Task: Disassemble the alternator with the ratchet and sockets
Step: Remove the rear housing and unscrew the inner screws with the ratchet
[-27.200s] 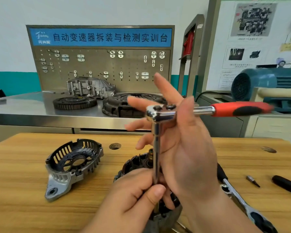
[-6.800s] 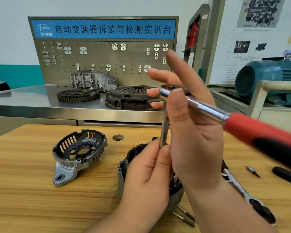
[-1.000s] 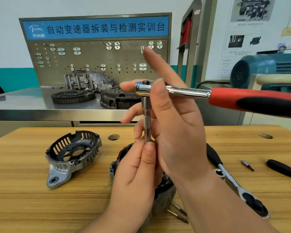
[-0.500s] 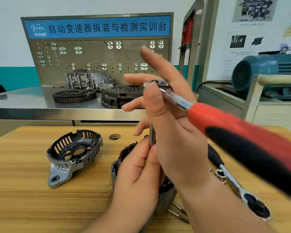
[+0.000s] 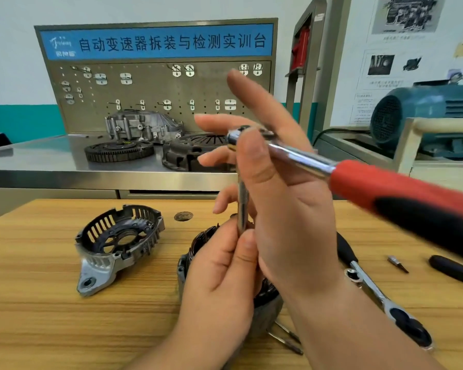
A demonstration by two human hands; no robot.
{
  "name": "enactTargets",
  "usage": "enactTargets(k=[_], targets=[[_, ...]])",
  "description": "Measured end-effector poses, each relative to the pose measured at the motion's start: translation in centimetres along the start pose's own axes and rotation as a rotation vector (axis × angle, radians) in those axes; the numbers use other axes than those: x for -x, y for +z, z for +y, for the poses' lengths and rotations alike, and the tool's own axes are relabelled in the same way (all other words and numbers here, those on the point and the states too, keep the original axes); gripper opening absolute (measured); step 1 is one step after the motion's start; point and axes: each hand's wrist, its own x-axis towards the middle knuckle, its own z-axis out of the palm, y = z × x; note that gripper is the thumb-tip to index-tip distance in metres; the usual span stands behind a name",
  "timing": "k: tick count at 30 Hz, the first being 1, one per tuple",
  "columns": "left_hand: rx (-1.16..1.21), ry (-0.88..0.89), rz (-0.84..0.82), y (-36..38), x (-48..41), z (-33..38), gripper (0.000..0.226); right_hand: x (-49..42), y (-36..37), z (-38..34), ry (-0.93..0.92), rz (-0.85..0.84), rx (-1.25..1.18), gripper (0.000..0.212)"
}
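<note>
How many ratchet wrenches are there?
2: the red-handled ratchet held by the right hand, and a second ratchet lying on the wooden table at the right. More could be hidden.

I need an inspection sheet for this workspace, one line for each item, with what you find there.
Surface: wooden bench, one round hole at the back.
Job's things: alternator body under the hands; removed end cover on its left; red-handled ratchet on an upright extension.
Clutter: second ratchet, small bit, black handle, loose bolts.
Hands: left hand pinches the extension; right hand grips the ratchet head.
Cables: black cable behind, beside the motor.
Surroundings: steel counter with flywheel, clutch cover; pegboard.
</note>
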Motion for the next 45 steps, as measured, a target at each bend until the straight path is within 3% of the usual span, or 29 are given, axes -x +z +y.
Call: enactTargets(k=[1,4,6,9,15,18,20,23,27,29,30,32,36,38,40,45], targets=[[0.01,-0.006,0.001,0.0,0.0,-0.1,0.018,0.1,-0.2,0.3,0.02,0.01,-0.067,0.093],[0.01,-0.006,-0.018,0.0,0.1,0.2,0.02,0.5,0.2,0.1,-0.062,0.055,-0.438,0.045],[0.012,0.025,-0.048,0.0,0.1,0.5,0.02,0.3,0.3,0.3,-0.056,0.049,-0.586,0.05],[0.021,0.045,-0.094,-0.2,0.2,0.5,0.031,0.1,0.3,0.0,-0.004,0.001,-0.6,0.058],[-0.044,0.066,0.018,0.6,-0.4,0.2,0.02,1.2,0.6,-0.8,-0.276,0.127,-0.324,0.022],[-0.114,0.146,0.1,0.9,-1.1,-0.1,0.012,-0.1,0.5,-1.5,-0.209,0.047,-0.234,0.031],[-0.071,0.059,0.027,0.5,-0.5,0.0,0.017,-0.8,0.5,-1.2,0.001,-0.048,-0.101,0.081],[-0.002,0.057,-0.076,-0.1,0.4,0.4,0.025,0.0,0.0,-0.3,-0.072,-0.018,-0.513,0.056],[-0.071,0.082,-0.081,-0.1,0.3,0.0,0.03,1.0,0.8,0.3,-0.102,-0.001,-0.602,0.046],[-0.091,0.049,-0.031,-0.3,0.2,-0.2,0.026,0.0,-0.1,0.3,-0.13,0.051,-0.466,0.031],[-0.088,0.034,-0.009,-0.3,0.2,-0.4,0.027,-0.8,-0.5,0.1,-0.103,0.036,-0.254,0.028],[-0.1,0.017,0.017,-0.1,0.1,-0.6,0.029,-1.6,-1.4,0.6,0.162,-0.221,0.12,0.031],[-0.068,0.02,-0.005,-0.2,0.1,-0.6,0.026,-1.3,-0.5,-0.3,0.068,-0.115,-0.12,0.035],[-0.015,0.008,-0.037,-0.1,0.1,-0.2,0.025,0.0,0.0,0.0,-0.043,-0.022,-0.474,0.047],[0.054,0.014,-0.091,0.1,0.2,0.3,0.024,0.4,-0.1,0.2,-0.083,-0.024,-0.669,0.054],[-0.049,0.056,-0.071,0.1,0.1,0.4,0.021,0.8,0.2,-0.2,-0.06,-0.035,-0.654,0.055]])
